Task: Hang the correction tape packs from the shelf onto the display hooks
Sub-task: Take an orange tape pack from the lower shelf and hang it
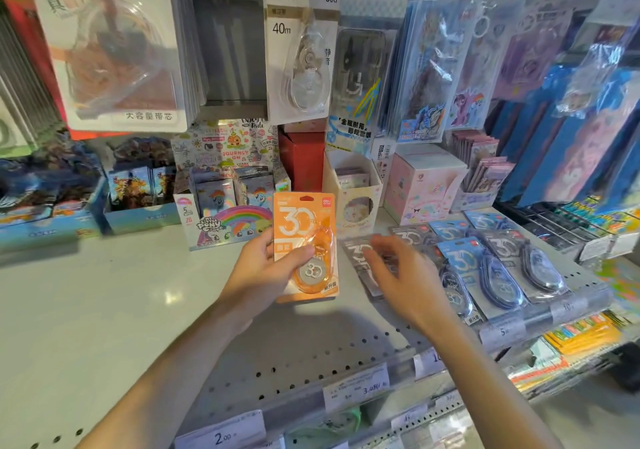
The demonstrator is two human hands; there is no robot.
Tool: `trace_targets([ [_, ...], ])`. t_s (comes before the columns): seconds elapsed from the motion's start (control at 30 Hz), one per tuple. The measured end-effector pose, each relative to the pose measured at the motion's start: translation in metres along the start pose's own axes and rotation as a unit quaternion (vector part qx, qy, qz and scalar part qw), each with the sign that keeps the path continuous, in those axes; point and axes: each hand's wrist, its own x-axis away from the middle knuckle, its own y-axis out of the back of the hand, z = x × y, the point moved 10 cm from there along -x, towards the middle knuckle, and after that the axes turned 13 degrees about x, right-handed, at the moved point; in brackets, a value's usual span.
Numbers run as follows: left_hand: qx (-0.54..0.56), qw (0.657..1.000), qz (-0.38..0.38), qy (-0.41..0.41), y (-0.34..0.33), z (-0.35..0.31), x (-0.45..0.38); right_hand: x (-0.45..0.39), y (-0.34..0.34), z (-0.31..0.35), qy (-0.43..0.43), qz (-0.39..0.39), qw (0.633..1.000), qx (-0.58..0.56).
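Observation:
My left hand point(268, 268) grips an orange correction tape pack point(306, 226) marked "30", held upright above the white shelf point(104, 292). Just to its right, my right hand point(398, 268) hovers with spread, relaxed fingers over a grey correction tape pack point(356, 251) lying flat; whether it touches the pack I cannot tell. Several blue and grey packs point(485, 268) lie fanned out on the shelf further right. Above, a white "40m" tape pack point(299, 50) and a large refill pack point(117, 50) hang on display hooks.
Card boxes with pony art point(228, 206) and a pink box point(422, 185) stand at the back of the shelf. Sticker and stationery packs point(433, 67) hang at the upper right. Price tags point(356, 386) line the shelf's front edge.

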Motion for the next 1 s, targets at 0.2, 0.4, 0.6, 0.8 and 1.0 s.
trace_targets([
  [0.2, 0.0, 0.999, -0.029, -0.013, 0.023, -0.007, 0.006, 0.013, -0.029, 0.011, 0.067, 0.036, 0.988, 0.131],
  [0.4, -0.002, 0.998, -0.058, -0.025, 0.045, -0.016, 0.013, 0.013, -0.042, 0.029, 0.08, 0.061, 0.992, 0.076],
  [0.6, -0.003, 0.996, -0.082, -0.024, 0.063, -0.018, 0.021, 0.008, -0.055, 0.006, -0.055, 0.079, 0.981, 0.168],
  [0.8, -0.017, 0.993, -0.111, -0.029, 0.078, -0.024, 0.026, 0.006, -0.052, 0.025, -0.006, 0.091, 0.994, 0.054],
  [1.0, -0.016, 0.986, -0.166, -0.03, 0.092, -0.034, 0.034, 0.005, -0.037, 0.043, -0.012, 0.099, 0.984, -0.146],
])
